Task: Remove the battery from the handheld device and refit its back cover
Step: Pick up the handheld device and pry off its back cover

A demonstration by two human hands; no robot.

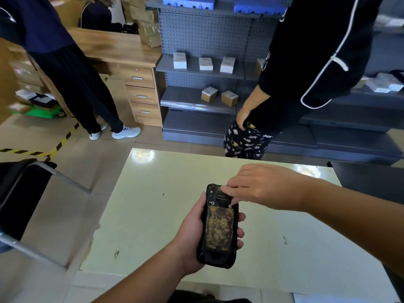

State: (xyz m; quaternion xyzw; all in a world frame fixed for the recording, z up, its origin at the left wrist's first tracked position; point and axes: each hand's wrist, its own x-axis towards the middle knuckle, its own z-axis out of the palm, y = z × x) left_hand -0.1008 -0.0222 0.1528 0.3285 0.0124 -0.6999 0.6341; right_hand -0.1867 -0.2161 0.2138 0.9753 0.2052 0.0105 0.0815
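The handheld device (219, 226) was held back-side up above the white table (153, 215), near its front half. The left hand (192, 239) cradled it from below and from the left, thumb along the left edge and fingers wrapped around the right edge, a firm grasp on the body. The right hand (262, 186) reached in from the right, its fingertips (225, 189) resting on the upper part of the back near the two latch screws (211, 202); it pressed there and enclosed nothing.

The back cover (219, 228), a worn, yellow-mottled panel, appeared seated, so the step in hand was judged to be releasing the cover latches. No battery was visible. The next move would call for turning or sliding the latches, then lifting the cover at its upper edge.

The table was bare on both sides of the device, giving room to set parts down. A chair (26, 193) stood well left, and a bystander (284, 84) stood beyond the far edge.
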